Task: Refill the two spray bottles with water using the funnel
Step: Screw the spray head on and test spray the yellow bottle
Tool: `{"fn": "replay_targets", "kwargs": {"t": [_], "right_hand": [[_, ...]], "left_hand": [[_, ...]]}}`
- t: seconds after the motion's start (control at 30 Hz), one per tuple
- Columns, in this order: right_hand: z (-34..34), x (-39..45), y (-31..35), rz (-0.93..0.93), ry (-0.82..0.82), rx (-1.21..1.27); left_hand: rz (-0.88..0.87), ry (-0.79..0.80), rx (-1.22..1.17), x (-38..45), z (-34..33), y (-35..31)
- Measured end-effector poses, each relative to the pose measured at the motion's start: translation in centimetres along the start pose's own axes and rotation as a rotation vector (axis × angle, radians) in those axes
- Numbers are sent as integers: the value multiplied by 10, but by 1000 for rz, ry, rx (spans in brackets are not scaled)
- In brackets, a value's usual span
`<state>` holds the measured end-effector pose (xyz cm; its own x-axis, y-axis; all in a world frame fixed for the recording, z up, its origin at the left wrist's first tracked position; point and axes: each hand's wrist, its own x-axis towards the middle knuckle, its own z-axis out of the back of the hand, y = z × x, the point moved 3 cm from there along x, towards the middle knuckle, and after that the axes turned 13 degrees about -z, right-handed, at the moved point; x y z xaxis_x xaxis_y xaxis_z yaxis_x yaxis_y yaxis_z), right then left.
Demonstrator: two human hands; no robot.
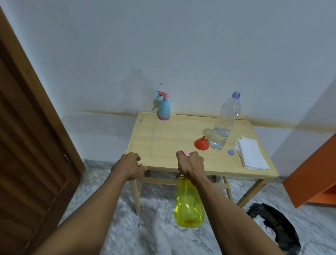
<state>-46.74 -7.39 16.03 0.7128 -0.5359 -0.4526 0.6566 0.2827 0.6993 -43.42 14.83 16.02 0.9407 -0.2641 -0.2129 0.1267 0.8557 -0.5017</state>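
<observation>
1. Yellow and see-through, the yellow spray bottle [190, 203] hangs in front of the table's near edge, over the floor, and we hold it up by its pink spray head [184, 153].
2. Our right hand [191, 163] is clenched round that spray head and the bottle's neck, fingers curled tight, with the bottle's body hanging below the wrist.
3. Our left hand [132, 165] sits at the near left corner of the wooden table [174, 139]; its fingers are curled in and we see nothing in them, though we cannot tell whether they hook the table edge.
4. Out on the table, the red funnel [201, 143] lies wide mouth down, spout up, just beside the base of the clear water bottle [225, 122].
5. That water bottle stands upright with its cap off and water only in its lower part; the small blue cap [231, 152] lies on the table just in front of it.
6. At the far edge, near the wall, the blue spray bottle [164, 108] stands upright with its pink and blue head fitted.
7. Along the right side of the table lies a stack of white paper napkins [250, 156].
8. Beyond the table we see a brown wooden door [19, 137] on the left, an orange shelf [323, 168] on the right, and a black bag [275, 224] on the marbled floor.
</observation>
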Motion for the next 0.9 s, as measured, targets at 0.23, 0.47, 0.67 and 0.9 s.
{"fn": "replay_targets", "kwargs": {"t": [0.23,0.47,0.67,0.9], "right_hand": [[-17,-14,13,34,39,-89],[-6,-13,12,29,13,-54],[31,-7,3,-23,-64,-46],[56,-7,-4,63,-4,111]], "left_hand": [[44,-24,-8,-1,4,24],[38,-31,1,2,0,23],[21,-14,-23,7,-11,5],[-34,-22,-22,12,-24,-21]]}}
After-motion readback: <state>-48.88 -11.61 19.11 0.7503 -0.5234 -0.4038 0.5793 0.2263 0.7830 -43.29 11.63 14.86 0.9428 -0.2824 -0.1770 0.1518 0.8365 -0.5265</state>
